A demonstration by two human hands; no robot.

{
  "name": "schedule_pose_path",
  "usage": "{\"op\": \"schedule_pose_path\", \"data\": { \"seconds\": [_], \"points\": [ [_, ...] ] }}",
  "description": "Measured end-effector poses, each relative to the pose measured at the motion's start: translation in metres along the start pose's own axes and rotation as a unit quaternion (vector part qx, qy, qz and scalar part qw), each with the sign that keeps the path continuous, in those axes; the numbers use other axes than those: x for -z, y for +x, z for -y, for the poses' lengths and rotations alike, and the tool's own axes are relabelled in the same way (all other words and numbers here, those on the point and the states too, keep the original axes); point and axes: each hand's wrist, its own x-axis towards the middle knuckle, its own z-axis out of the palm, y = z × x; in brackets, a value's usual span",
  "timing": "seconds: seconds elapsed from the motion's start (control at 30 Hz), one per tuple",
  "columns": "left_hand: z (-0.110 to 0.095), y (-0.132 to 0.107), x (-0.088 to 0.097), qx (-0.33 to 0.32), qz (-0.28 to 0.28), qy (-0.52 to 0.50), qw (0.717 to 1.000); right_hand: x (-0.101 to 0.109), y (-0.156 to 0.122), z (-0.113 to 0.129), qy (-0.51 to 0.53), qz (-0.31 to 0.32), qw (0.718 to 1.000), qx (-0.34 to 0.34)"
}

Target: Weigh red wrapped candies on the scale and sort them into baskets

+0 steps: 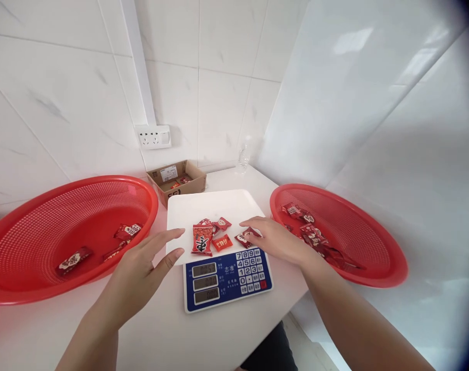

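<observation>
Both hands frame a handful of red packets on a counter scale

The right hand (279, 238) reaches over a dark red packet (242, 238) at the right of the white weighing pan (222, 205), thumb and fingers stretched toward it; whether they grip it cannot be told. That packet lies at a slant, its pale lettering partly covered. The left hand (151, 263), holding nothing, hangs by the pan's left edge, thumb and fingertips well apart.

Between the hands, a large red packet (202, 241) lies with its long axis running from the person toward the wall, its bold black character upright to the viewer. Right of it, an orange-red packet (222, 242) lies crosswise, slightly tilted, its pale print too small to read; a small red packet (222, 224) sits just behind.

Below the pan, the blue control panel (230, 296) bears the brand 志准. Its keys show digits 0 to 9, one key is red, and the lower two displays appear to read 0.00; the top figure is unclear.

Red mesh baskets holding more wrapped packets flank the scale, one left (151, 206), one right (392, 270). Behind stands a cardboard box (191, 180) with a white label, its text illegible, and, near the corner, a clear bottle (243, 158).
</observation>
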Motion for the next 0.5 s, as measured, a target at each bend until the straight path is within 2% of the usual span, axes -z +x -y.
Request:
{"op": "schedule_pose_path", "data": {
  "seconds": [0.13, 0.27, 0.37, 0.5],
  "points": [
    [-0.002, 0.0, 0.0, -0.004, 0.009, 0.001, 1.0, -0.002, -0.005, -0.005, 0.022, 0.028, 0.999, 0.013],
    [-0.004, -0.001, 0.001, 0.0, 0.01, 0.005, 1.0, -0.019, 0.005, -0.007, 0.037, -0.023, 0.999, -0.004],
    [-0.004, -0.002, 0.002, 0.006, 0.007, 0.006, 1.0, -0.029, 0.01, -0.006, 0.033, -0.051, 0.998, 0.01],
    [-0.004, -0.002, 0.003, 0.001, 0.006, 0.005, 1.0, -0.031, 0.007, -0.004, 0.039, -0.075, 0.996, 0.012]
  ]
}}
